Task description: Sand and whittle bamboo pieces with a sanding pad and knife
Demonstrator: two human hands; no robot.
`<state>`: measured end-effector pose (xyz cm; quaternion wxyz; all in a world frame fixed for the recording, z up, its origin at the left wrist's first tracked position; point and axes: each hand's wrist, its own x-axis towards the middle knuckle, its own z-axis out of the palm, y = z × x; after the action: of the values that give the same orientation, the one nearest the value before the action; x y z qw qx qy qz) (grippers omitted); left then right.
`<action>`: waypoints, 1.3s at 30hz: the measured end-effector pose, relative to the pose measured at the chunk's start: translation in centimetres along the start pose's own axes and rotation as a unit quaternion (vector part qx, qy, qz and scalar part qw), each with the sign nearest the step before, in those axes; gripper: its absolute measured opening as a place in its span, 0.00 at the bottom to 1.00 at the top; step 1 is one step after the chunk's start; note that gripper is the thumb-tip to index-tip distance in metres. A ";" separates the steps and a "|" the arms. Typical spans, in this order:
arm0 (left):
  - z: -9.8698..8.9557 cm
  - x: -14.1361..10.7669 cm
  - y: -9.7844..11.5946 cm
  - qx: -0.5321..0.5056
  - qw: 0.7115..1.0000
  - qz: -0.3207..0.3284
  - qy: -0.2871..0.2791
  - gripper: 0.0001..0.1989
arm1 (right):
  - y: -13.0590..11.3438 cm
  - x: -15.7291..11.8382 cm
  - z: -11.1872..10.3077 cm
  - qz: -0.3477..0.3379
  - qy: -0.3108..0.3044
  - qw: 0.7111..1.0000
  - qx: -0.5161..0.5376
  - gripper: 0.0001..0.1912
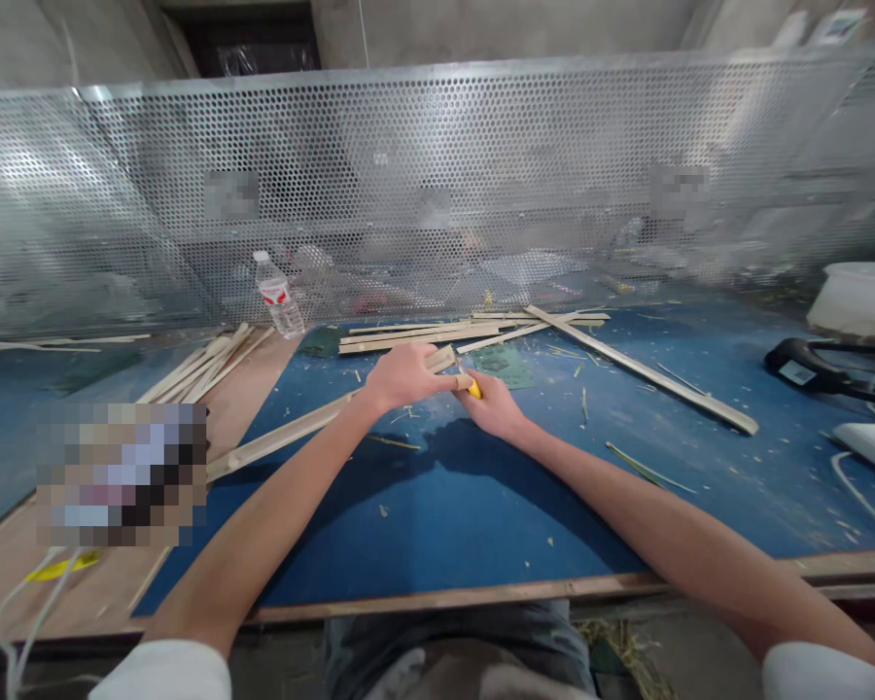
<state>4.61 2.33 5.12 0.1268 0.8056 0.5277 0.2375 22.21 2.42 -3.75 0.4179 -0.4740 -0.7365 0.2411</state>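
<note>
My left hand is closed around a long split bamboo strip, which slants from the lower left up to the middle of the table. Just to its right, my right hand grips a yellow-handled knife. The short visible part of the blade is at the strip's right end, close to my left fingertips. Whether the edge touches the bamboo is too small to tell. Behind my hands lies a pile of bamboo strips. Another bamboo strip lies slantwise to the right.
A perforated metal screen stands along the back. At left are a water bottle, more bamboo strips and a blurred-out object. A black cable-like object and a white tub sit at right. Shavings dot the blue tabletop.
</note>
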 end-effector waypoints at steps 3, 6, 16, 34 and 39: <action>0.0 0.0 0.0 -0.003 1.000 0.003 -0.001 0.26 | -0.1 0.0 -0.1 -0.003 -0.002 1.000 0.001 0.15; -0.1 0.0 0.0 -0.004 1.000 0.005 0.000 0.26 | -0.1 -0.1 -0.1 -0.005 -0.004 1.000 0.000 0.15; -0.1 0.0 -0.1 0.003 1.000 0.007 0.004 0.27 | 0.1 0.0 -0.1 -0.006 -0.019 1.000 -0.003 0.14; 0.5 0.0 -0.6 0.003 1.000 0.002 -0.003 0.28 | 0.0 0.0 0.0 -0.001 0.001 0.999 -0.052 0.09; 0.6 0.2 -0.8 0.011 1.000 0.000 0.000 0.26 | -0.3 0.0 -0.1 0.019 0.007 0.996 -0.085 0.07</action>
<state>4.37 2.86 4.25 0.1185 0.8070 0.5302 0.2315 22.19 2.31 -3.49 0.3767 -0.5234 -0.7422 0.1823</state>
